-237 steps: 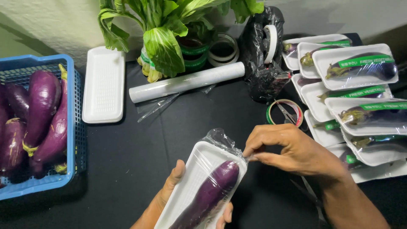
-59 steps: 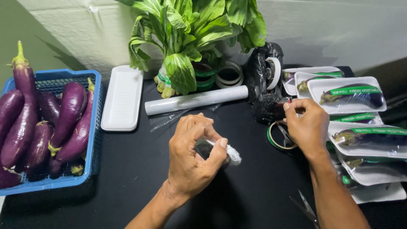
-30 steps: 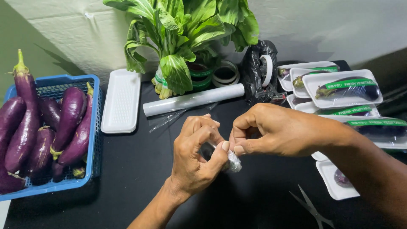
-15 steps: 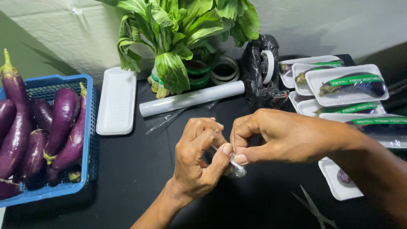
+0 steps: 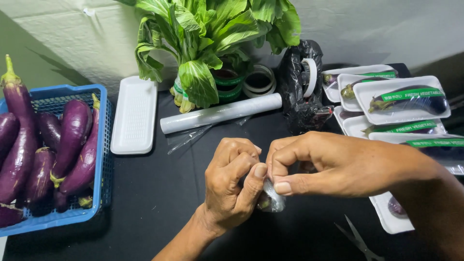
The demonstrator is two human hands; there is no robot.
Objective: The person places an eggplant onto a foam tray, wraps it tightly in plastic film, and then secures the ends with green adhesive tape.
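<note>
My left hand (image 5: 232,188) and my right hand (image 5: 319,164) meet over the black table (image 5: 145,208), fingertips pinched together on the bunched clear film of a wrapped eggplant tray (image 5: 271,199). Only a small crumpled end of film with a dark purple tip shows below my thumbs; the rest of the tray is hidden behind my hands. A roll of clear film (image 5: 220,113) lies just beyond my hands, a loose sheet trailing from it.
A blue basket (image 5: 99,159) of purple eggplants (image 5: 72,135) stands at the left. An empty white foam tray (image 5: 134,115) lies beside it. Leafy greens (image 5: 208,43), tape rolls (image 5: 258,81), a black bag (image 5: 302,87), stacked wrapped trays (image 5: 401,99) and scissors (image 5: 355,239) surround the work area.
My right hand came back from the wrapped trays at the right and joined my left hand on the film end. Over the last half second both hands stay pinched there.
</note>
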